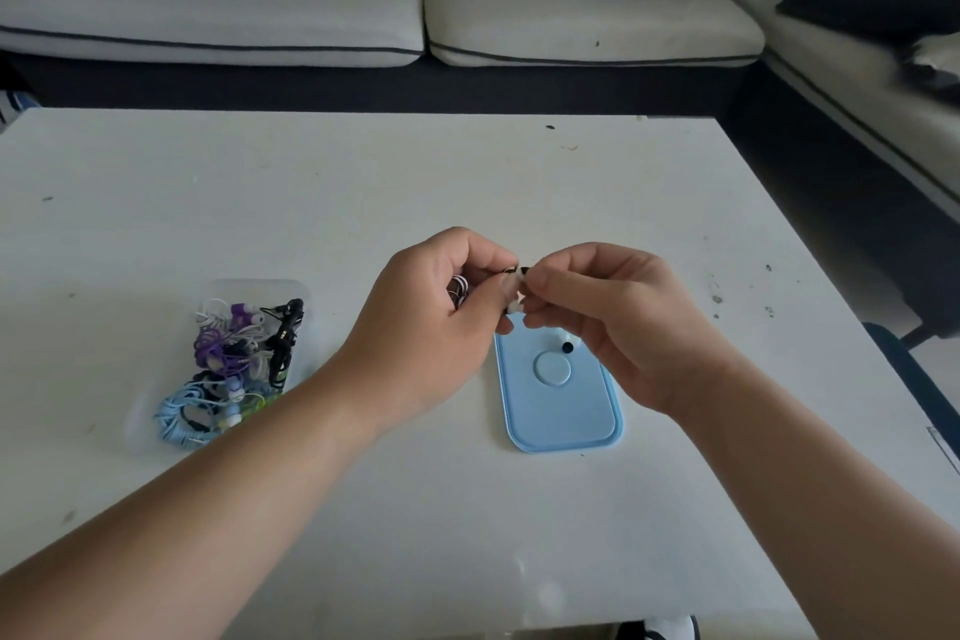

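Earphones (460, 290), black and white, are held above the table (363, 182) between both hands. The coiled cable is gripped in the curled fingers (483, 250) of the left hand (441, 322), and one earbud end is pinched between thumb and forefinger of the right hand (608, 322). A blue lid (558, 413) lies just beneath, with a clear container (221, 287) of tangled cords well to the left.

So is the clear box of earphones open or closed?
Open. The clear box has no cover, and a blue lid lies on the table apart from it.
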Demonstrator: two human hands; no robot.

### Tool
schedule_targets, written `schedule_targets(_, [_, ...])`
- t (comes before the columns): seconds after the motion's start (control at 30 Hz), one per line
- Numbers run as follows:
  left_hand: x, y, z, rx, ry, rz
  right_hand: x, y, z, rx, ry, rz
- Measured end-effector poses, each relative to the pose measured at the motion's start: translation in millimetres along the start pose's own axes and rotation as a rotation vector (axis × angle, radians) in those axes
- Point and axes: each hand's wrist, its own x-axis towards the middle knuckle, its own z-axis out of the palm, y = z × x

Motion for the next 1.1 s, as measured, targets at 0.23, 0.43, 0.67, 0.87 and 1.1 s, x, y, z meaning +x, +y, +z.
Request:
schedule_targets(0.23, [0.3, 2.2, -2.7, -0.069, 0.003, -0.019, 4.1, 4.6, -3.9, 0.105, -0.085, 0.002])
schedule_targets(0.43, [0.3, 1.2, -3.4, -0.07, -0.006, -0.037, 6.8, 8.7, -6.4, 0.054, -0.113, -0.027])
schedule_targets(0.67, [-0.9, 2.6, -3.1, -0.043, -0.001, -0.029, 6.4, 13.5, -2.6, -0.045, -0.098, -0.043])
schedule_targets(0.87, [-0.5, 4.9, -1.5, -0.087, 0.031, -0.025, 7.5, 15.4, 2.0, 0.171, -0.194, 0.048])
schedule_targets(1.1, [0.7, 4.0, -1.3, -0.084, 0.025, -0.037, 7.7, 14.9, 3.7, 0.162, -0.181, 0.006])
